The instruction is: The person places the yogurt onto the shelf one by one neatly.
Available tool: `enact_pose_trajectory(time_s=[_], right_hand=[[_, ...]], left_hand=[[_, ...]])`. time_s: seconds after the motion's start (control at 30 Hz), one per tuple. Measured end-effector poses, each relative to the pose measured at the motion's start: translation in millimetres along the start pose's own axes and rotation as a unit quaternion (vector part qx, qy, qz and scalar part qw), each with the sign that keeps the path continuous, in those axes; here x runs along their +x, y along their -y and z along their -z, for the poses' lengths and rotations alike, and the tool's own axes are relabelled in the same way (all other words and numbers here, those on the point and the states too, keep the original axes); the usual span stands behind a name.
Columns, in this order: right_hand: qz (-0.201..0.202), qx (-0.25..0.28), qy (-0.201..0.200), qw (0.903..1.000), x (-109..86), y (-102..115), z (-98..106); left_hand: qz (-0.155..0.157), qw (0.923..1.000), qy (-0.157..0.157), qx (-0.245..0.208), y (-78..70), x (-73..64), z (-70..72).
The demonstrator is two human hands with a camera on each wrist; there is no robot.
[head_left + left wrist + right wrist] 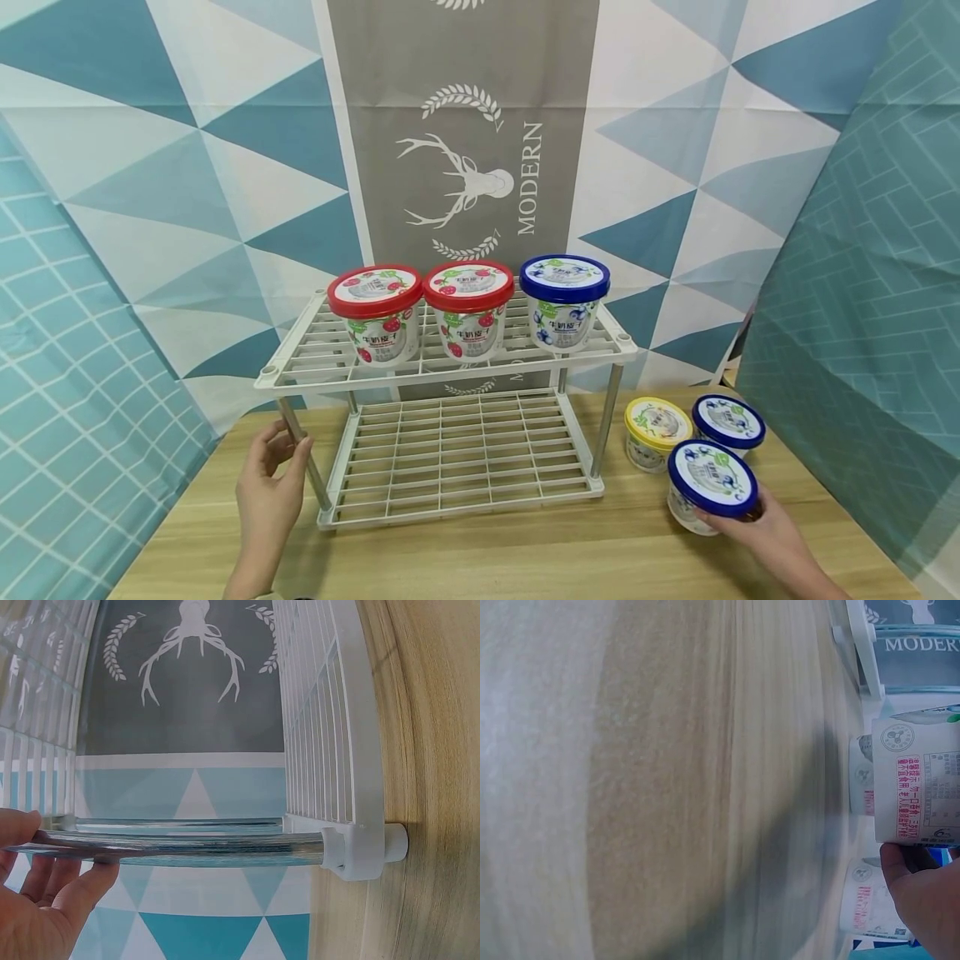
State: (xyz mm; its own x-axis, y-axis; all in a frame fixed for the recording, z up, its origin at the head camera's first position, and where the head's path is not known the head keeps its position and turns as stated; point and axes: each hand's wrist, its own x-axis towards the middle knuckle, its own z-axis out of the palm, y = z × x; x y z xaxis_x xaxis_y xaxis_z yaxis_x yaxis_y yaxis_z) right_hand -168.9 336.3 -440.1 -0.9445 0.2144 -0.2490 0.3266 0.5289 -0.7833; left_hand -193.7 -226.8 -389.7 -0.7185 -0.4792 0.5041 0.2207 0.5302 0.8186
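Note:
My left hand (273, 479) holds the front-left metal post (187, 849) of a two-tier white rack (450, 510), thumb and fingertips on opposite sides of it. With my right hand (772, 533) I grip a blue-lidded paper tub (712, 479) from its right side, raised a little off the table. Printed label text on this tub (919, 780) faces the right wrist camera. Behind it stand a smaller yellow-lidded tub (658, 425) and another blue-lidded tub (727, 421), which is partly hidden.
On the rack's upper shelf stand two red-lidded tubs (375, 312) (469, 308) and one blue-lidded tub (564, 300). The rack rests on a wooden table (480, 567). A patterned cloth (652, 117) hangs behind, with tile-patterned walls on both sides.

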Motion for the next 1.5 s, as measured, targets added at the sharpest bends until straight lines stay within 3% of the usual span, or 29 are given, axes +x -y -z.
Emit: enact_pose_trajectory(time_s=[1.5], right_hand=[[0.035, -0.006, 0.01, 0.9993, -8.3, 16, -20]], left_hand=[[0.004, 1.0, 0.004, -0.003, -1.3, -0.9, 1.1]])
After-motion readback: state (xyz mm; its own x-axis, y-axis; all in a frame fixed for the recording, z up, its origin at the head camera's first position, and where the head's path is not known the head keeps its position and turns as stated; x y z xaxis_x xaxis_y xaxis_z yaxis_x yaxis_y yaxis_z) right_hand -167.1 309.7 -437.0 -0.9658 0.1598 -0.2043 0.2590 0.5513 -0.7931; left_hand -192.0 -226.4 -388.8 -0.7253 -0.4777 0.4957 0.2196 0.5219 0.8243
